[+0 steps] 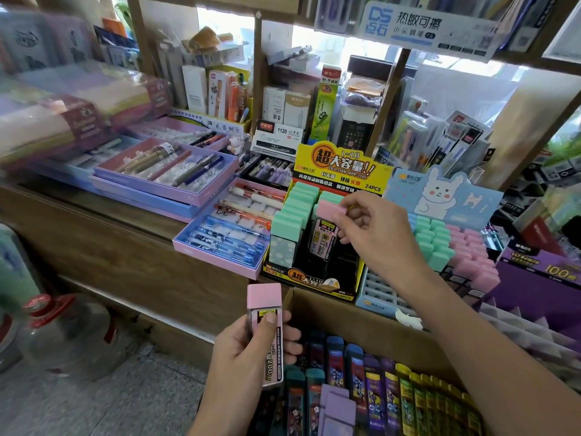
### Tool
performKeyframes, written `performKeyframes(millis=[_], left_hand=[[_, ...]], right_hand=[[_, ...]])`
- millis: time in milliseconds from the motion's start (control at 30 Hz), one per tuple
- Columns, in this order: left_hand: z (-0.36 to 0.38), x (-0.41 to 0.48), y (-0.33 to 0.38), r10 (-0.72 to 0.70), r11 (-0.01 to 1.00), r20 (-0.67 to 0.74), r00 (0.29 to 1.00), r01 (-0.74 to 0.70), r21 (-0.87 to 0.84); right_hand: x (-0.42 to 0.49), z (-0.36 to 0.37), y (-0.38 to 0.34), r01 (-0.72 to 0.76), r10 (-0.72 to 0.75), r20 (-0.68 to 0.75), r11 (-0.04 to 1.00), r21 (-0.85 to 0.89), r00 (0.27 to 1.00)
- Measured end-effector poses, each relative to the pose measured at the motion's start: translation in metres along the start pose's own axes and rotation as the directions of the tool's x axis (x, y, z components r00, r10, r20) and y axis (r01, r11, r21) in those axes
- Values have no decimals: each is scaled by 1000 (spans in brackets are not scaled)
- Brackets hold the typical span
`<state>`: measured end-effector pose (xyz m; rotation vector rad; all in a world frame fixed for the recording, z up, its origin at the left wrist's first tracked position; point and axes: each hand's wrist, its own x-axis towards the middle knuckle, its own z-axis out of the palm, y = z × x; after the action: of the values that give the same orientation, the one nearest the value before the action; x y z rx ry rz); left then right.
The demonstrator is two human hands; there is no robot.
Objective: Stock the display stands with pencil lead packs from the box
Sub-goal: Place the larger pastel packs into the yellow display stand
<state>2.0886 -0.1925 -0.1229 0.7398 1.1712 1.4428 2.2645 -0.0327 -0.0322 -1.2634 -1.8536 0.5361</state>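
Note:
My right hand (374,229) pinches the pink cap of a lead pack (325,232) that stands in the middle column of the yellow-and-black display stand (341,169). Green-capped packs (294,212) fill that stand's left column. Lower down, my left hand (248,350) grips a second pink-capped pack (265,322) upright, above the left end of the cardboard box (361,319). The box holds several packs in dark blue, purple and green. A blue bunny display stand (440,196) to the right holds green and pink packs.
Pink and blue pen trays (220,243) lie left of the yellow stand on the wooden counter (125,247). Shelves behind are crowded with pen boxes. A purple carton (540,278) sits at the far right. Water jugs (69,335) stand on the floor at the left.

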Motion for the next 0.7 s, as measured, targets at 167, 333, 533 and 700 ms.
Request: performKeyframes(millis=[167,333,533,700], left_hand=[[0,0,0,3,1000,-8,1000,-3,6],[0,-1,1,3,1000,-3,1000,-3,11],[2,-2,3,4,1000,-3,1000,-4,3],[1,-2,3,4,1000,-2,1000,-4,-4]], right_hand=[[1,4,-1,12,-12,12,1000,-2,1000],[2,3,-1,35,-34,29,999,-29,999],[1,2,1,39,-37,46,999,-38,998],[0,4,2,99,-88,96,988,-119,992]])
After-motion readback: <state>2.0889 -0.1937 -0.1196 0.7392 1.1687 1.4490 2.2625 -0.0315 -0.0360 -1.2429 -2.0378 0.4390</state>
